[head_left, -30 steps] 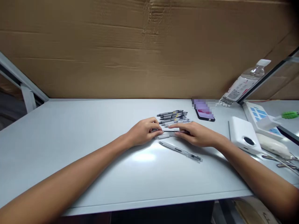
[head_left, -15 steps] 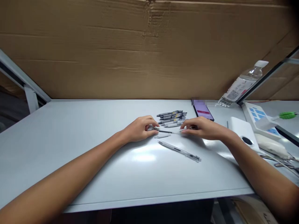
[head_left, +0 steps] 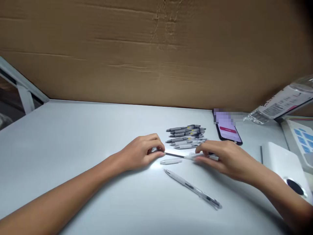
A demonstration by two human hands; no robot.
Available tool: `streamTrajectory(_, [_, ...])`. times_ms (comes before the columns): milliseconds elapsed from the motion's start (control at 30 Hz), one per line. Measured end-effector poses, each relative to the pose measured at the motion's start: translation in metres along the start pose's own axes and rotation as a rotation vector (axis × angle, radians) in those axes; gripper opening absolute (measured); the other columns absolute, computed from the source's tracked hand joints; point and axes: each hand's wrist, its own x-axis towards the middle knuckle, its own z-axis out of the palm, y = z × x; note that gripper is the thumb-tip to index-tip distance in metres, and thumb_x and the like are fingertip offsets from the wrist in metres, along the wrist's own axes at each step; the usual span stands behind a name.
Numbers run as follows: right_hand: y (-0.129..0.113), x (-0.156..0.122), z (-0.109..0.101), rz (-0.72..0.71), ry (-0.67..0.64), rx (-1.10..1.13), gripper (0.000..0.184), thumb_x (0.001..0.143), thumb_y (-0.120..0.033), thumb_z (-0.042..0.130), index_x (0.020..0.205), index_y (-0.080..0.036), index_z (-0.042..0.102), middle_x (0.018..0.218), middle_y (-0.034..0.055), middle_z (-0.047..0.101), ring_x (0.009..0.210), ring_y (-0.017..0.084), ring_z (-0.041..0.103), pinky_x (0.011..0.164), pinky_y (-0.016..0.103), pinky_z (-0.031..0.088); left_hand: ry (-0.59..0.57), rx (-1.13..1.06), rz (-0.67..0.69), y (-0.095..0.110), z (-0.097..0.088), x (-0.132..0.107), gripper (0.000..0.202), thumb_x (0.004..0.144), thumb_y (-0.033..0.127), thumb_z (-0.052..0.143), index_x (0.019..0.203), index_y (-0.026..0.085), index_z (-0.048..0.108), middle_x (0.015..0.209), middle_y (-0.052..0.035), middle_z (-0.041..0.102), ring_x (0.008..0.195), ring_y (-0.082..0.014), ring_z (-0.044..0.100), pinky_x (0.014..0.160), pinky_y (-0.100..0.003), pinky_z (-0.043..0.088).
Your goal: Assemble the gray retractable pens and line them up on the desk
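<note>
My left hand (head_left: pixel 146 150) pinches the left end of a thin dark pen refill (head_left: pixel 174 155), which lies level just above the table. My right hand (head_left: pixel 217 156) has its fingers closed around a clear pen barrel (head_left: pixel 199 154) at the refill's right end; whether the refill sits inside the barrel I cannot tell. Just below the refill lies a loose whitish pen grip piece (head_left: pixel 171 161). Nearer to me a whole clear pen (head_left: pixel 192 187) lies slantwise. Behind my hands is a row of several grey and clear pens (head_left: pixel 186 134).
A phone (head_left: pixel 228 129) with a lit screen lies behind my right hand. To the right are a tilted plastic bottle (head_left: pixel 281 101), a white device with a dark round spot (head_left: pixel 281 166) and a white box with blue squares (head_left: pixel 299 140). Cardboard (head_left: pixel 122 58) walls off the back.
The view has shifted left and closer, so the things on the right appear further right. Both hands keep their hold at the refill's two ends.
</note>
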Motion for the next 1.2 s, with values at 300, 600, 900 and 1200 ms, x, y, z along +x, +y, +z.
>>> streamTrajectory(300, [0.016, -0.012, 0.006, -0.077, 0.086, -0.030, 0.024, 0.096, -0.035, 0.048, 0.104, -0.028, 0.069, 0.074, 0.0048, 0.061, 0.059, 0.019, 0.057, 0.055, 0.031, 0.043, 0.023, -0.026, -0.020, -0.006, 0.005, 0.005, 0.011, 0.092, 0.024, 0.056, 0.094, 0.024, 0.067, 0.089, -0.0020, 0.064, 0.069, -0.0120, 0.057, 0.063, -0.024, 0.044])
streamTrajectory(600, [0.017, -0.011, 0.003, -0.056, 0.044, 0.040, 0.020, 0.096, -0.030, 0.051, 0.106, -0.028, 0.068, 0.077, 0.0041, 0.062, 0.063, 0.018, 0.057, 0.056, 0.031, 0.044, 0.052, -0.016, 0.036, -0.009, 0.005, 0.003, 0.019, 0.091, 0.016, 0.054, 0.104, 0.024, 0.066, 0.092, -0.0057, 0.064, 0.078, -0.0154, 0.060, 0.070, -0.026, 0.048])
streamTrajectory(900, [0.006, 0.000, 0.006, -0.089, 0.022, 0.098, 0.018, 0.097, -0.025, 0.048, 0.107, -0.022, 0.062, 0.083, 0.0036, 0.065, 0.072, 0.019, 0.059, 0.067, 0.033, 0.047, 0.109, 0.127, 0.103, 0.012, 0.002, 0.013, 0.017, 0.094, 0.026, 0.054, 0.099, 0.025, 0.069, 0.102, -0.0044, 0.059, 0.061, -0.0086, 0.053, 0.060, -0.024, 0.045])
streamTrajectory(1200, [0.009, 0.002, -0.001, 0.030, -0.067, 0.291, 0.017, 0.097, -0.028, 0.048, 0.108, -0.024, 0.060, 0.097, 0.0048, 0.065, 0.089, 0.020, 0.060, 0.078, 0.033, 0.049, -0.312, 0.399, 0.098, 0.034, 0.010, 0.056, 0.012, 0.095, 0.026, 0.051, 0.089, 0.018, 0.058, 0.093, -0.0027, 0.062, 0.077, -0.0175, 0.058, 0.063, -0.028, 0.046])
